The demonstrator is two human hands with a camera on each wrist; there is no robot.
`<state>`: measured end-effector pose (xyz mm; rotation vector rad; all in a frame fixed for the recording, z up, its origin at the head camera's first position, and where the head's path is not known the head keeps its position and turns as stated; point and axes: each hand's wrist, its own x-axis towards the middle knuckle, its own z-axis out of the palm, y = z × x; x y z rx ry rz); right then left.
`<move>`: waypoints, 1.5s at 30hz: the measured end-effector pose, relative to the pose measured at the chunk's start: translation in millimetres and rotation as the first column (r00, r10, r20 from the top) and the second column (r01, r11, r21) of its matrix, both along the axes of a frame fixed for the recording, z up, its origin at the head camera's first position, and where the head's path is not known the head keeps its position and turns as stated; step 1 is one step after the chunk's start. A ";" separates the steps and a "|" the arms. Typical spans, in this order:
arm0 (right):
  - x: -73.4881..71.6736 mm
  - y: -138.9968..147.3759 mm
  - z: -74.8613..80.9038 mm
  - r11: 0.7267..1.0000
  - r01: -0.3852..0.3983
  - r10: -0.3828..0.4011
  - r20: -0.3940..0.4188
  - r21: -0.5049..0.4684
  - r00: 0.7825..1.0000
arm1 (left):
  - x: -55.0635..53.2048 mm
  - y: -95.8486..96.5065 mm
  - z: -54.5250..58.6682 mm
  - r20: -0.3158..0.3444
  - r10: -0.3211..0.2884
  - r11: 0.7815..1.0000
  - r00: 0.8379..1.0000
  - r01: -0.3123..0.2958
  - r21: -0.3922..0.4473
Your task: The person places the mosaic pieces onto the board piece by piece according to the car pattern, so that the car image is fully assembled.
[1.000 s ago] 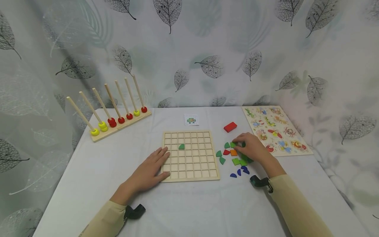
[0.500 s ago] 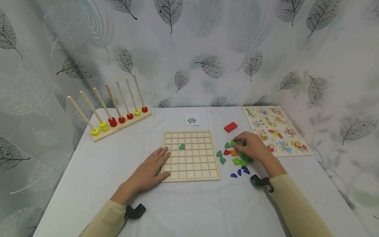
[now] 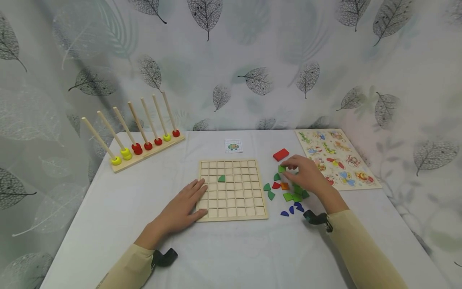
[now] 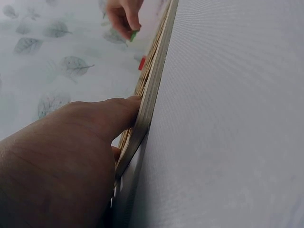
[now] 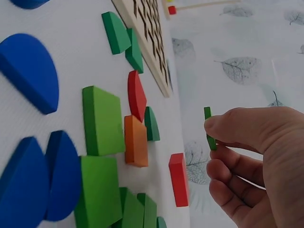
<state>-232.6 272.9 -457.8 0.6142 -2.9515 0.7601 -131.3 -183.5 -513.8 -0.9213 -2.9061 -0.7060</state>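
Light green in the right hand (image 3: 306, 172): pinching a small square tile (image 3: 282, 169) between thumb and fingertips, with the other fingers loosely bent. Seen edge-on in the right wrist view, and apparently raised off the counter (image 3: 223, 257). Compared with half a second ago, shifted forward, from just beside the loose dark green quarter-circle (image 3: 276, 177) to between that and the red block (image 3: 280, 155). Also less covered than before by the hand: the light green squares (image 3: 287, 196) on the near side of the orange tile (image 3: 285, 186).

By the look of it, now past the picking-up, with one piece freed from the loose ones but not yet set on the grid board (image 3: 231, 219). Already seated there, in a cell toward the far left: just one green quarter-circle tile (image 3: 221, 179).

With the left hand (image 3: 184, 206), unchanged since then, resting extended fingers on the board's left edge and the thumb at its near-left corner, probably steadying it. Just beyond the board: a small printed card (image 3: 233, 146). Nearer than the squares: blue half-round pieces (image 3: 284, 214).
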 end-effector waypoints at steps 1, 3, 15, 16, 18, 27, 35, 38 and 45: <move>-0.3 -1.0 1.0 1.000 -0.007 0.007 -0.006 -0.003 1.000 | -0.1 0.2 -0.1 0.001 0.000 1.000 1.000 0.000 -0.002; -1.2 -3.1 2.9 1.000 -0.019 0.019 -0.016 -0.006 1.000 | -0.6 0.4 -0.3 0.003 0.000 1.000 1.000 0.000 -0.008; -6.6 -23.1 12.4 0.997 -0.068 0.067 -0.033 -0.037 0.997 | 0.2 0.7 5.0 0.037 -0.004 1.000 0.999 0.004 -0.003; -7.2 -25.1 13.1 0.997 -0.072 0.071 -0.037 -0.037 0.997 | 0.5 0.8 5.8 0.037 -0.004 1.000 0.999 0.004 0.002; -8.0 -28.9 14.3 0.996 -0.083 0.081 -0.048 -0.038 0.996 | 1.0 1.0 7.3 0.040 -0.007 1.000 0.999 0.006 0.010; -9.5 -41.4 15.7 0.981 -0.181 0.175 -0.087 -0.071 0.981 | 0.9 1.3 5.4 0.041 -0.007 1.000 0.999 0.007 0.005; -10.3 -55.5 17.9 0.981 -0.180 0.176 -0.057 -0.071 0.983 | 0.7 1.1 3.5 0.029 -0.001 1.000 1.000 0.001 0.009; -10.4 -60.8 19.9 0.978 -0.197 0.193 -0.062 -0.071 0.979 | 0.9 0.9 2.8 0.027 0.001 1.000 1.000 -0.001 0.010; -13.7 -73.3 22.2 0.970 -0.227 0.222 -0.073 -0.086 0.972 | 0.3 0.8 3.3 0.028 0.001 1.000 1.000 -0.001 0.017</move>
